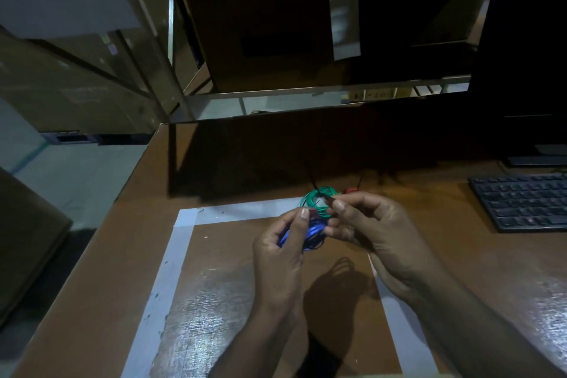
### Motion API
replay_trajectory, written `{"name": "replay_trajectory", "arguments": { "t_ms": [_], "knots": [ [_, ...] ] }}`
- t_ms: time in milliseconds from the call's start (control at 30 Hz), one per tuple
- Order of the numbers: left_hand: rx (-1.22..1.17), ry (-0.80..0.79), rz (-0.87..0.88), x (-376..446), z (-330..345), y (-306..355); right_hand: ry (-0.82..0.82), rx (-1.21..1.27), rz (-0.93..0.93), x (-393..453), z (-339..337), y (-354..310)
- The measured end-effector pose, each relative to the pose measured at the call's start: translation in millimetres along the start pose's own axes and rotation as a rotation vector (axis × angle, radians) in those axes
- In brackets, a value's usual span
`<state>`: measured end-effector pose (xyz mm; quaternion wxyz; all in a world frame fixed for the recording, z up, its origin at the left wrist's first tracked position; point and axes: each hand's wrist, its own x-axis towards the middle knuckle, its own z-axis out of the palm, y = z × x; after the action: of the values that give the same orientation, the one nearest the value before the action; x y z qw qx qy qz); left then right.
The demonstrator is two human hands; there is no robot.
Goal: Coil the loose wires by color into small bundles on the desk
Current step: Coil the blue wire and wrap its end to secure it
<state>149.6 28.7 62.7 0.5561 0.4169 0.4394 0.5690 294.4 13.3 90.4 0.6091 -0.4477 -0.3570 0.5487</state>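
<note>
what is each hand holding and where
Left hand grips the blue wire coil at its left side; right hand pinches a dark wire end.

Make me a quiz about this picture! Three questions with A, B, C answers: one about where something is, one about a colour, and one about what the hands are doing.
1. Where is the keyboard?
A. On the desk to the right of the hands
B. On the floor
C. Under the left hand

2. What colour is the wire coil lying just beyond the hands?
A. Yellow
B. Green
C. White

3. What is the left hand doing?
A. Lying flat on the desk
B. Typing
C. Holding blue wire

Answers:
1. A, the keyboard sits on the brown desk at the right edge of the view.
2. B, the coil past the fingertips is green.
3. C, blue strands show between its curled fingers, while the right hand pinches a wire end beside it.
</note>
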Motion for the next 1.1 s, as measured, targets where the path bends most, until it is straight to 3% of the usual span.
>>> {"name": "replay_trajectory", "arguments": {
  "t_ms": [133,1100],
  "knots": [
    [-0.001,-0.016,0.02,-1.8,1.2,1.7,0.002,-0.108,-0.049,-2.3,-2.4,1.7],
    [0.016,-0.005,0.021,-6.4,4.4,3.4,0.005,0.0,0.014,-8.4,-0.9,1.2]
  ]
}}
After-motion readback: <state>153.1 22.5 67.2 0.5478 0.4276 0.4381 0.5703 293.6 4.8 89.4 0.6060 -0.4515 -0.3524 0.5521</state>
